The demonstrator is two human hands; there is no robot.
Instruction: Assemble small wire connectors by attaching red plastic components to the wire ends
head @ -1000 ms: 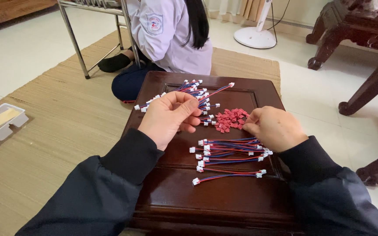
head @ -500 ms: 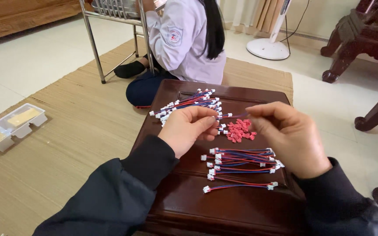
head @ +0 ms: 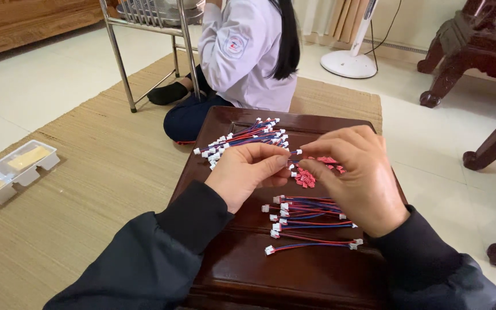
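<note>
Hands (head: 248, 172) (head: 357, 178) pinch wire (head: 295, 152) mid-table (head: 231, 275).

clear plastic blister tray (head: 14, 171), rectangular w/ compartments, lies on woven mat far left; holds flat tan/yellow pieces. round badge patch (head: 235, 45), white w/ red & blue marks, on sleeve of white shirt of person sitting at far side of table. no signs or screens in view.
</note>
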